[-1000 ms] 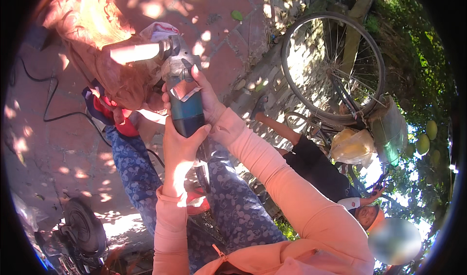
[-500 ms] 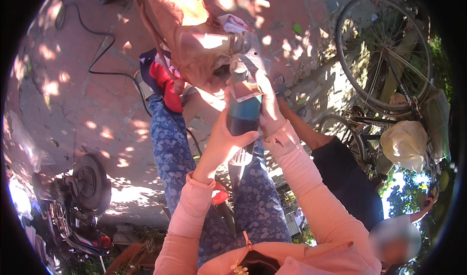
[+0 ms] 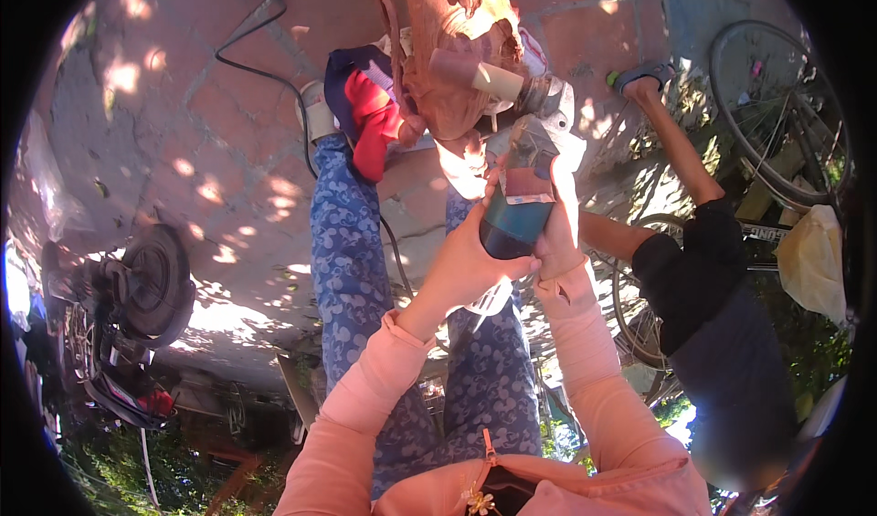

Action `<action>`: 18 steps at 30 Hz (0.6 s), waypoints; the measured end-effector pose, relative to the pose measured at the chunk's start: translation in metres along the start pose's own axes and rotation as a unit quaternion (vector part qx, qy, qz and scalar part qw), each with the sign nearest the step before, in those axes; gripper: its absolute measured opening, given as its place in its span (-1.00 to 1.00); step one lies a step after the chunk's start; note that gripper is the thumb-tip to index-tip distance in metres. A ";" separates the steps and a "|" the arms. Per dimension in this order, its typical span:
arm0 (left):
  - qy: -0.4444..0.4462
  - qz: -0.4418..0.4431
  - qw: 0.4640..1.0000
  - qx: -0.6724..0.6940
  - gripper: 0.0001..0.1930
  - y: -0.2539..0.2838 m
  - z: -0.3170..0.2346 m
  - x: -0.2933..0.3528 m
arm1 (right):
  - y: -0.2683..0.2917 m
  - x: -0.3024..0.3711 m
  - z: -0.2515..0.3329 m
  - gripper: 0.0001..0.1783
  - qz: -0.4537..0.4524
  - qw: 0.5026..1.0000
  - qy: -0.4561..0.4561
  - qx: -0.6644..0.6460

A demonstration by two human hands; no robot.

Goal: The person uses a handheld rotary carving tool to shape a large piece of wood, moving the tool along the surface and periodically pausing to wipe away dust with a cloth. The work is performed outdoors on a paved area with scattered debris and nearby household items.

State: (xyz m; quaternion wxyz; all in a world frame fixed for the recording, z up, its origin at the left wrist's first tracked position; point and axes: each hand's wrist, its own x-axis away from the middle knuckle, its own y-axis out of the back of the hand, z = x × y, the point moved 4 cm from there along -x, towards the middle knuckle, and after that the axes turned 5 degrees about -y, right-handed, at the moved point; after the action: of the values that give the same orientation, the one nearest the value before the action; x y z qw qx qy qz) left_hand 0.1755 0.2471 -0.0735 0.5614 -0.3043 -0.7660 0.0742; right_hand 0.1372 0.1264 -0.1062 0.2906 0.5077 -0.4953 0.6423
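Observation:
Both my hands grip a teal angle grinder (image 3: pixel 519 216) fitted with a cylindrical drum (image 3: pixel 470 72). My left hand (image 3: pixel 468 256) wraps round the left side of its body, thumb across the dark rear end. My right hand (image 3: pixel 559 228) is closed along the right side, its fingers partly hidden. A patch of reddish-brown material lies on top of the body. The drum lies across a carved, reddish-brown piece of wood (image 3: pixel 457 18); whether it touches the surface I cannot tell. Grey wrapping (image 3: pixel 548 100) surrounds the grinder's head.
A red and dark blue cloth (image 3: pixel 364 105) lies left of the wood. A black cord (image 3: pixel 265 70) runs over the paving. A motorbike wheel (image 3: pixel 157 283) stands at left, a bicycle wheel (image 3: pixel 776 114) at right. Another person (image 3: pixel 722 279) is close on my right.
The view has shifted, so the wood, grinder and hands appear farther right. The drum's angle in view has tilted. The person at right shows more of a leg and sandalled foot.

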 end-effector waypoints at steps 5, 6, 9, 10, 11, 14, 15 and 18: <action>-0.029 0.001 0.999 0.023 -0.21 0.000 -0.001 -0.002 | 0.002 -0.002 0.005 -0.22 0.009 0.999 0.011 0.037; -0.022 0.013 1.000 -0.004 -0.22 0.002 -0.006 -0.008 | 0.005 -0.004 0.006 -0.21 -0.001 0.998 0.026 0.049; -0.028 0.034 0.997 -0.059 -0.21 0.008 -0.023 -0.013 | 0.004 -0.006 0.005 -0.18 0.021 0.998 0.057 0.013; -0.020 0.024 0.999 -0.031 -0.21 0.007 -0.016 -0.010 | 0.002 -0.006 0.005 -0.17 0.024 0.999 0.026 -0.018; -0.012 0.013 1.000 -0.003 -0.21 0.005 -0.004 -0.006 | 0.004 -0.008 0.002 -0.18 0.002 1.000 0.008 0.005; 0.000 0.002 1.000 0.030 -0.19 0.000 0.007 0.005 | 0.000 0.006 -0.005 -0.25 0.009 0.999 -0.035 0.013; -0.010 -0.005 1.000 0.026 -0.19 -0.003 0.003 0.005 | -0.003 0.009 -0.002 -0.33 0.020 0.999 -0.037 0.016; -0.001 0.005 0.998 -0.059 -0.20 0.004 -0.015 -0.004 | -0.004 -0.002 0.004 -0.39 0.068 0.995 0.002 -0.071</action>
State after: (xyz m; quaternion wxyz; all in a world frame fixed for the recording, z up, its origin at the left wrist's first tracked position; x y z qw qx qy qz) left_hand 0.1908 0.2445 -0.0733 0.5412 -0.3406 -0.7682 0.0316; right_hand 0.1425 0.1243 -0.1070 0.2827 0.4490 -0.5727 0.6249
